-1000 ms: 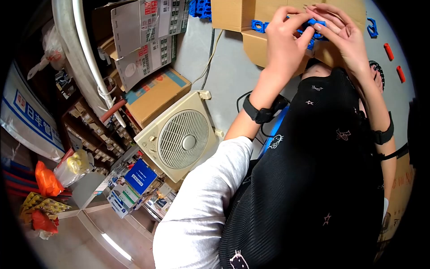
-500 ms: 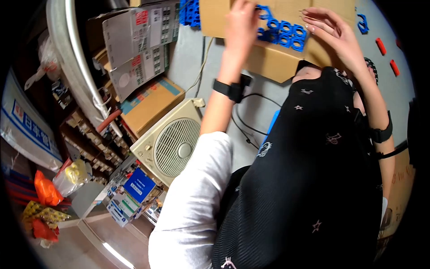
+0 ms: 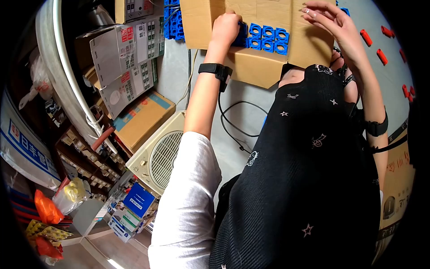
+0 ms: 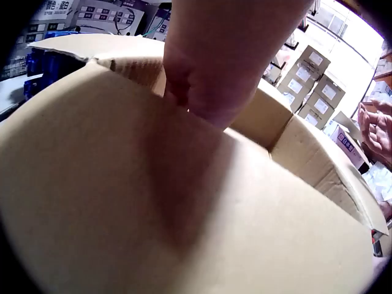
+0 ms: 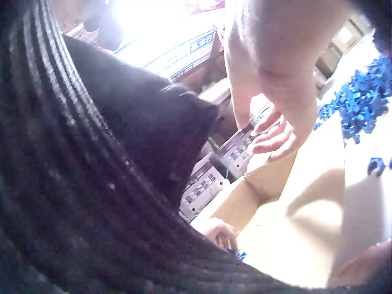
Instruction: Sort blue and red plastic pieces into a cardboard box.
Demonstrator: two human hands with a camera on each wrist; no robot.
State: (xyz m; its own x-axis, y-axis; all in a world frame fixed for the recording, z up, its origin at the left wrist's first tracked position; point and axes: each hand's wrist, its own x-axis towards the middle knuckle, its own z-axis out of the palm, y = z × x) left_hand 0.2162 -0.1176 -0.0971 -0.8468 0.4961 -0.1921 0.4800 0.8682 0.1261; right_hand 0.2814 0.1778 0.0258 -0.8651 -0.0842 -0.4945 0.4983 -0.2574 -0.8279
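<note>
An open cardboard box (image 3: 255, 71) stands in front of me with its flaps out. Inside lie blue plastic pieces (image 3: 281, 41) with round holes, set in two neat rows. My left hand (image 3: 225, 30) reaches down into the box at the left end of these rows, its curled fingers on a blue piece (image 3: 242, 30); the fingertips are mostly hidden. From the right wrist, this left hand (image 5: 217, 231) shows low in the box with blue at its fingers. Above the right flap hovers my right hand (image 3: 333, 21), fingers loosely bent and holding nothing.
Red tube-like pieces (image 3: 366, 37) are scattered on the floor at right. More blue pieces (image 3: 174, 22) are stacked left of the box; a loose blue heap (image 5: 361, 98) shows in the right wrist view. A fan (image 3: 163, 154), a cable (image 3: 242, 103) and cartons (image 3: 143, 121) stand at left.
Both hands were together on a blue piece; then the left hand moved away left and down into the box. The right hand stayed over the right side, now empty. The view shifted somewhat.
</note>
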